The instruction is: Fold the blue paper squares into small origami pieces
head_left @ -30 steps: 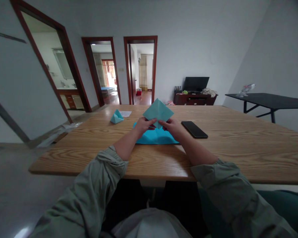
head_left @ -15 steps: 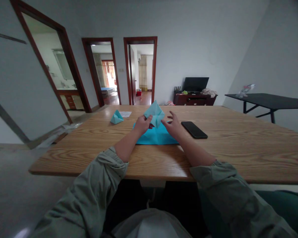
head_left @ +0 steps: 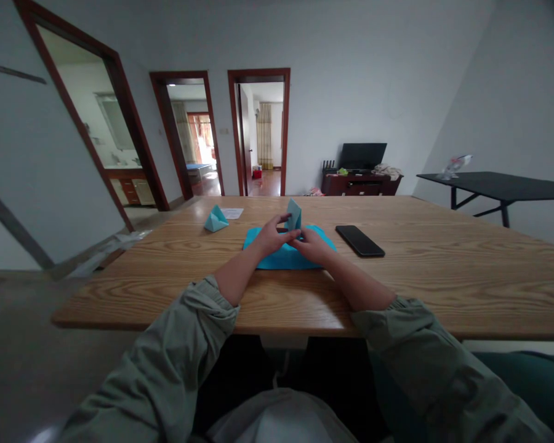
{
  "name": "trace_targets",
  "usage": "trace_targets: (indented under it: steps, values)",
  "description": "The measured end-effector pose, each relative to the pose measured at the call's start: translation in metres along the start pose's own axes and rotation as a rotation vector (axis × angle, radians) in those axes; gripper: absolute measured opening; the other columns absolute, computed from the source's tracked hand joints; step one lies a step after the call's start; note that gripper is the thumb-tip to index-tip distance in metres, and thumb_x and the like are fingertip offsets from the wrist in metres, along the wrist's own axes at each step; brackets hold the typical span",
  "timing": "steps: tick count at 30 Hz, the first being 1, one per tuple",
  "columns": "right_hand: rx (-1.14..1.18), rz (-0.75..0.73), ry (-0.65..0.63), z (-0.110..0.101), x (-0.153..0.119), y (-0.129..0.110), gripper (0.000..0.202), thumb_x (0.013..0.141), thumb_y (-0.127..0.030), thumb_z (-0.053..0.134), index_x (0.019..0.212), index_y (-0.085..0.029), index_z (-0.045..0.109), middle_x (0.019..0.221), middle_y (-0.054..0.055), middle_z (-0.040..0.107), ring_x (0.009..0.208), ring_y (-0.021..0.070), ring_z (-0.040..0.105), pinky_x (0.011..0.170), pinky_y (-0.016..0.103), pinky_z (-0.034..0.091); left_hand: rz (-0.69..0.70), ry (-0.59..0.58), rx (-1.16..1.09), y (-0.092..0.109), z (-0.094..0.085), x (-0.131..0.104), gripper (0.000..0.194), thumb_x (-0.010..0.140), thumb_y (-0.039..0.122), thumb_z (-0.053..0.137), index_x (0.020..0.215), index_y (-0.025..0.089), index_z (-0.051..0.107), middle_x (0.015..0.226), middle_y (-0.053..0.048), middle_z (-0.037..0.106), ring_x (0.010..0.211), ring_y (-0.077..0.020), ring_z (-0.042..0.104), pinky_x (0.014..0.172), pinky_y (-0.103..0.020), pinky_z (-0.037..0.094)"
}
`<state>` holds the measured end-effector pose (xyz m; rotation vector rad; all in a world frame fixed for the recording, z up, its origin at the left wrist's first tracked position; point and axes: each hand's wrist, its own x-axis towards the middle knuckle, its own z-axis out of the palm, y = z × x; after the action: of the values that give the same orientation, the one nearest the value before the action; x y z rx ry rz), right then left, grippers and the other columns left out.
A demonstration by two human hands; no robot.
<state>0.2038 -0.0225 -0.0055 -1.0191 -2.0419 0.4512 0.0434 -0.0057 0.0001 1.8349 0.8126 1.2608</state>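
A small folded piece of light blue paper (head_left: 294,213) stands upright between my hands, seen nearly edge-on. My left hand (head_left: 273,236) grips it from the left, with the thumb across its lower edge. Close against it, my right hand (head_left: 313,245) pinches the lower right of the paper, its fingertips partly hidden. Beneath both hands a brighter blue sheet (head_left: 286,261) lies on the table, partly covered by them. Off to the left sits another folded light blue paper shape (head_left: 216,219), pointed at the top.
A black phone (head_left: 360,240) lies on the wooden table (head_left: 166,289) right of the blue sheet. Behind the folded shape is a white slip of paper (head_left: 232,213). A black table (head_left: 503,186) stands at the right, and a television (head_left: 362,157) at the back.
The light blue paper has turned from facing me to nearly edge-on and looks narrower. My right hand has moved left and down, closing from spread fingers onto the paper beside my left hand.
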Motion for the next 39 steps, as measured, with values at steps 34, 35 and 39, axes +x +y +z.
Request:
trace_targets:
  steps: [34,35,39]
  values:
    - [-0.625,0.434,0.287,-0.014,0.007,0.010,0.026,0.084,-0.035,0.051,0.087,-0.019,0.071,0.084,0.016,0.070,0.083,0.0254,0.065,0.071,0.031,0.045,0.069,0.316,0.875,0.006,-0.016,0.006,0.022,0.074,0.005,0.050,0.088,0.021,0.054,0.096,-0.009,0.057,0.091,-0.0241,0.055,0.076,-0.033,0.042]
    - [-0.610,0.422,0.280,-0.015,0.007,0.013,0.025,0.083,-0.034,0.051,0.088,-0.019,0.071,0.085,0.015,0.070,0.083,0.0246,0.065,0.072,0.030,0.045,0.071,0.300,0.854,0.004,-0.019,0.006,0.023,0.074,0.004,0.049,0.088,0.022,0.055,0.095,-0.008,0.058,0.091,-0.0236,0.056,0.077,-0.033,0.043]
    - [-0.413,0.284,0.253,-0.022,0.008,0.029,0.031,0.080,-0.028,0.053,0.107,-0.021,0.068,0.089,0.009,0.071,0.080,0.0210,0.064,0.070,0.029,0.046,0.129,0.185,0.695,-0.003,-0.036,0.009,0.031,0.069,0.002,0.047,0.089,0.020,0.062,0.096,-0.006,0.063,0.096,-0.0219,0.057,0.088,-0.034,0.043]
